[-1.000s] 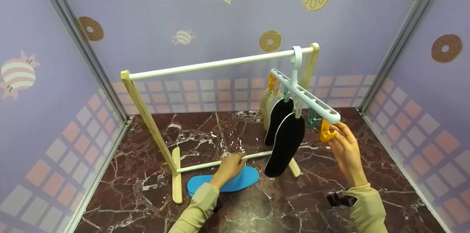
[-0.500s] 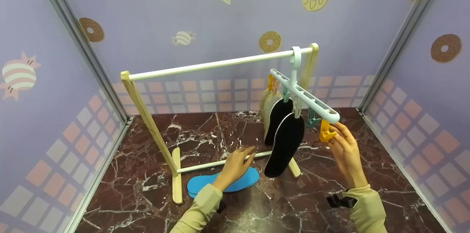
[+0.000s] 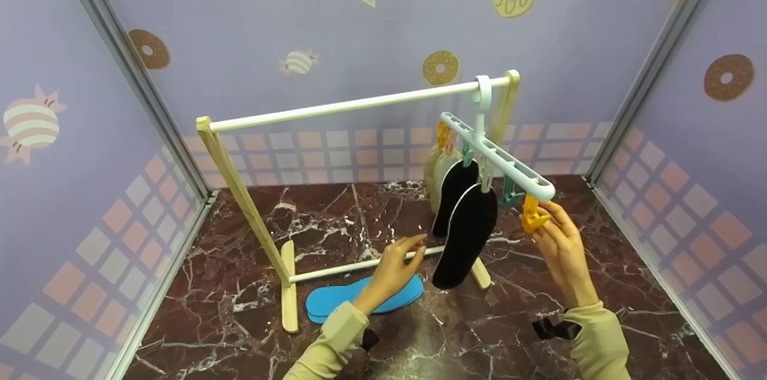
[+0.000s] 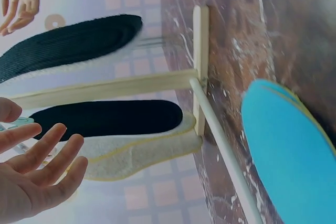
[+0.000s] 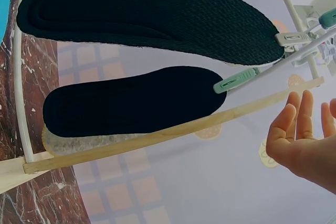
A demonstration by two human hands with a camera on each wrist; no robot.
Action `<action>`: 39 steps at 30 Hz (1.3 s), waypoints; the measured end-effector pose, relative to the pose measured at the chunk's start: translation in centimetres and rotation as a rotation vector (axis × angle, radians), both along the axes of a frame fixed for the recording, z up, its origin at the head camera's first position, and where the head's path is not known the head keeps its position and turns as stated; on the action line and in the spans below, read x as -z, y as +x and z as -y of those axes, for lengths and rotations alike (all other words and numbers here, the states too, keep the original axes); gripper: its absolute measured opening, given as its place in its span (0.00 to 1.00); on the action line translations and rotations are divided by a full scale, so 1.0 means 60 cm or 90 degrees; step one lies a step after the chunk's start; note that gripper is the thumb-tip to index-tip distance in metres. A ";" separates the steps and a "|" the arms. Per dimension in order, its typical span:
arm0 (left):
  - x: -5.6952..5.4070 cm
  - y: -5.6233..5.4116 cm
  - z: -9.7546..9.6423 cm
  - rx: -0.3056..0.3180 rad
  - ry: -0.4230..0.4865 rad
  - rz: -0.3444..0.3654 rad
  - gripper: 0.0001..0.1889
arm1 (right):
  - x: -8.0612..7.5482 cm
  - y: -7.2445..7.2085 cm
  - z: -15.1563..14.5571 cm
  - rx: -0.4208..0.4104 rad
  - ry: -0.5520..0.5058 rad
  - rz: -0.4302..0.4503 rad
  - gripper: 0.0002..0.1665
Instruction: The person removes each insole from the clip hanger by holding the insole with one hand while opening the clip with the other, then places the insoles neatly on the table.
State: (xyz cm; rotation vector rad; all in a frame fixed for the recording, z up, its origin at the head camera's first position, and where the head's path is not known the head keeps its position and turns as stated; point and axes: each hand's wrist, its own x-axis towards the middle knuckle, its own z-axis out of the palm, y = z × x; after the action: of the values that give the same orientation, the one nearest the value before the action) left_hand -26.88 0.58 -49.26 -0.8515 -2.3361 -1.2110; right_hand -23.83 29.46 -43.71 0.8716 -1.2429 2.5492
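Note:
My left hand [image 3: 392, 269] hovers with loosely bent fingers over a pair of blue insoles [image 3: 331, 299], near the rack's lower rod. It holds nothing in the left wrist view. My right hand [image 3: 561, 245] pinches the yellow clip [image 3: 531, 215] at the near end of a pale clip hanger [image 3: 509, 162]; in the right wrist view this clip is out of frame. Two black insoles [image 3: 470, 236] hang from clips further along the hanger, the nearer one from a whitish clip [image 5: 294, 39]. Behind them hang beige insoles [image 4: 131, 158], partly hidden.
The hanger hooks over the white top rod [image 3: 347, 106] of a wooden rack [image 3: 242, 200]. A green clip [image 3: 510, 191] with no insole in it hangs beside the yellow one. The marbled dark red tabletop [image 3: 239, 332] is enclosed by patterned purple walls [image 3: 269, 20].
My left hand has lifted off the blue insoles and moved right and slightly up, its fingers extending toward the black insoles. The right hand stays at the yellow clip.

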 end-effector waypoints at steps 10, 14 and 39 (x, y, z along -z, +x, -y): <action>-0.001 0.005 -0.016 0.097 0.076 0.081 0.19 | 0.000 -0.002 0.002 -0.017 0.006 -0.022 0.21; 0.002 0.007 -0.021 0.135 0.081 0.101 0.22 | -0.002 -0.001 0.006 -0.003 0.020 -0.019 0.22; -0.057 0.049 -0.037 0.170 0.078 0.123 0.22 | -0.016 -0.004 0.024 0.071 0.060 0.020 0.19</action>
State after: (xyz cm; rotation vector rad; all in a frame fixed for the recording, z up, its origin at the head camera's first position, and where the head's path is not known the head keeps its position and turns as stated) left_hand -23.92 2.79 -45.82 -1.0711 -2.3186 -1.5939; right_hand -24.06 28.04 -42.73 0.7595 -1.3905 2.4445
